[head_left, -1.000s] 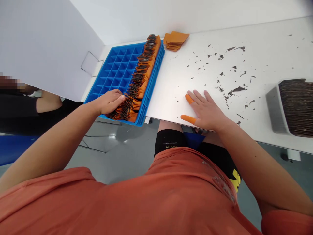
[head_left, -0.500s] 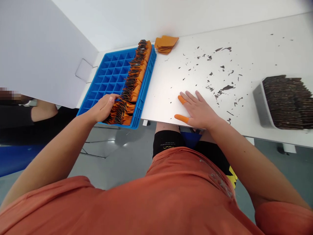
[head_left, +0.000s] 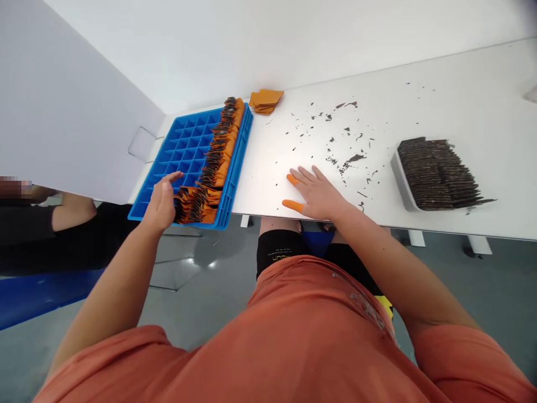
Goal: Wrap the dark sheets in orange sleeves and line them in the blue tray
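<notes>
My left hand [head_left: 163,201] hovers at the near left of a blue divided crate [head_left: 240,162], its fingers stretched out and holding nothing. Along the crate's right side runs a row of orange packets [head_left: 226,146] with dark sheets showing at their tops. At the near end the row widens, right beside my left hand. My right hand [head_left: 319,193] lies flat on the white table [head_left: 260,184], fingers spread, with orange finger cots on the thumb and one finger. Dark flakes [head_left: 356,158] are scattered just beyond it.
A stack of orange sleeves [head_left: 267,101] lies behind the crate's far right corner. On the right stands a metal tray [head_left: 403,182] packed with dark brown sheets [head_left: 440,173]. To the left, behind a pale panel [head_left: 75,112], a person's arm [head_left: 73,211] shows.
My left hand has drawn back leftward from the packets and its fingers have straightened. My right hand stays flat on the table. The view has shifted to the right.
</notes>
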Demonstrator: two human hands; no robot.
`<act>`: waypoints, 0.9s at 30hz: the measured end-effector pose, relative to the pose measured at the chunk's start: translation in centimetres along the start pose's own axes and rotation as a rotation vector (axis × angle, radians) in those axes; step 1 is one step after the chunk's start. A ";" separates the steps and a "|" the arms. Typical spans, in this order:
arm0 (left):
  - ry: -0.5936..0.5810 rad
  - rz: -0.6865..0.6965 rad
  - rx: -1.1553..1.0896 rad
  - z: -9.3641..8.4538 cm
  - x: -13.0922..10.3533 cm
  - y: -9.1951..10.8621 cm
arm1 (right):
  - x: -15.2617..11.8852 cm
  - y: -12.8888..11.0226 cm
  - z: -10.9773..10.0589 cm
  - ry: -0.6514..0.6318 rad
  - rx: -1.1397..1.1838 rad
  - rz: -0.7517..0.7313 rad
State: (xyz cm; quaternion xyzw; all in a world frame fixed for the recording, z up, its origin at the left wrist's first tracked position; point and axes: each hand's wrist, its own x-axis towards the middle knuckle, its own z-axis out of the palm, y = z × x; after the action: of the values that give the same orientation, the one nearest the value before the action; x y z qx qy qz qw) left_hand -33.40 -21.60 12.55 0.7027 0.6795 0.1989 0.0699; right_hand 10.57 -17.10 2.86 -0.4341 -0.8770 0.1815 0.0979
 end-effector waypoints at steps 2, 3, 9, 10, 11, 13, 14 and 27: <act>0.030 0.006 -0.075 0.4 -1.7 -0.2 | -0.1 -0.1 -0.2 -0.002 0.008 0.003; 0.039 0.009 -0.095 0.6 -2.4 -0.2 | -0.1 -0.1 -0.3 -0.007 0.009 0.008; 0.189 0.021 -0.015 2.2 -3.0 0.3 | 0.1 -0.1 -0.3 -0.012 0.012 0.011; 0.207 0.033 0.007 2.3 -2.7 0.5 | 0.1 -0.1 -0.3 -0.012 0.011 0.009; 0.216 0.050 0.026 2.2 -2.3 0.6 | 0.1 -0.1 -0.3 -0.016 0.010 0.010; 0.196 0.087 0.047 2.1 -1.7 0.8 | 0.2 -0.2 -0.4 -0.026 0.012 0.014; 0.185 0.099 0.056 2.1 -1.5 0.9 | 0.2 -0.3 -0.5 -0.032 0.011 0.018; 0.216 0.042 0.083 3.6 1.0 3.7 | 0.6 -0.2 -0.4 -0.011 0.053 0.023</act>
State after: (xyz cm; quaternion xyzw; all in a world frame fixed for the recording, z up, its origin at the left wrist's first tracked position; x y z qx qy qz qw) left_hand -28.66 -20.29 10.81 0.6937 0.6757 0.2465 -0.0373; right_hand 10.23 -16.65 3.32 -0.4402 -0.8674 0.2082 0.1023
